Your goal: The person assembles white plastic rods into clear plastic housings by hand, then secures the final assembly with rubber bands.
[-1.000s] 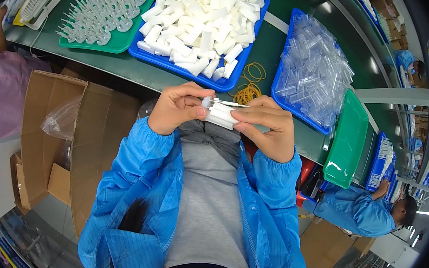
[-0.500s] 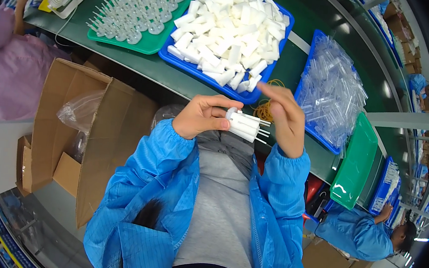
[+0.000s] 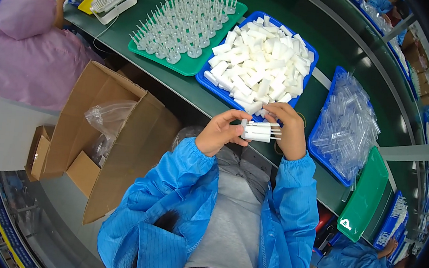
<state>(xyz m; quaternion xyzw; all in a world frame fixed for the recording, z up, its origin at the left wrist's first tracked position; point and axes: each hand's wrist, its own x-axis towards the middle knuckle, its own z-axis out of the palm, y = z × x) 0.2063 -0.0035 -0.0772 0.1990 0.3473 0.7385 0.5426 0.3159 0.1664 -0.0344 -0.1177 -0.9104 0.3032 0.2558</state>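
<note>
My left hand [image 3: 221,133] pinches a small clear plastic holder [image 3: 245,129] by its round base, with thumb and fingers closed around it. White foam pieces [image 3: 259,134] sit among its thin rods, and bare rod ends stick out to the right. My right hand [image 3: 290,131] is just beyond those ends, its fingers bent and drawn together over the upper side of the holder. Whatever lies between its fingertips is hidden. Behind both hands stands a blue tray [image 3: 309,73] heaped with white foam pieces [image 3: 264,61].
Left of the foam is a green tray [image 3: 184,69] of clear rodded holders [image 3: 184,23]. Rightward lie a blue tray of clear plastic tubes [image 3: 346,127] and a green tray [image 3: 361,207]. A cardboard box [image 3: 128,161] stands left of my lap; co-workers [image 3: 29,52] sit either side.
My view has shifted, so the trays sit further right and lower. The right hand has moved from the foam tray's front corner in toward the holder. The left hand still grips the holder.
</note>
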